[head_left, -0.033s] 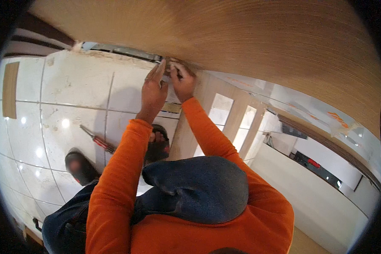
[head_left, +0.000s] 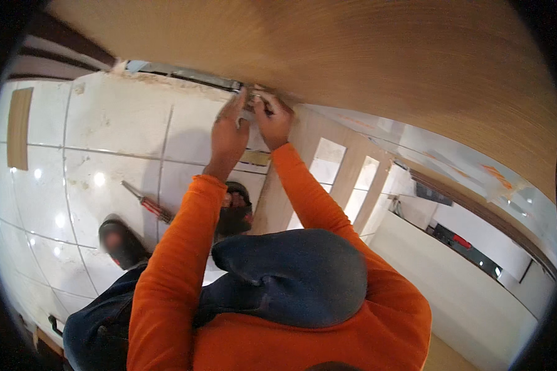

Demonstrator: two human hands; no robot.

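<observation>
At the lower edge of a large wood-grain panel point(head_left: 353, 55), my two hands work close together. My left hand point(head_left: 230, 133) has its fingers stretched toward the dark metal-edged gap point(head_left: 198, 76) under the panel; its fingertips are near the gap's right end. Beside it, my right hand point(head_left: 275, 123) has its fingers bent and pinched together against the panel's foot. Whatever lies between those fingers is too small and hidden to name. A screwdriver point(head_left: 147, 203) with a red and black handle lies on the white floor tiles, left of my left forearm.
My feet in dark footwear point(head_left: 122, 244) rest on the tiles. A flat wood-coloured strip point(head_left: 20, 128) lies at the far left. On the right are a slatted wooden frame point(head_left: 343, 179), a long white panel point(head_left: 433, 272) and a red-handled tool point(head_left: 462, 241) on a dark surface.
The whole view has shifted slightly, so floor, panel and hands appear a little farther right. Both hands stay at the same place by the panel's lower edge.
</observation>
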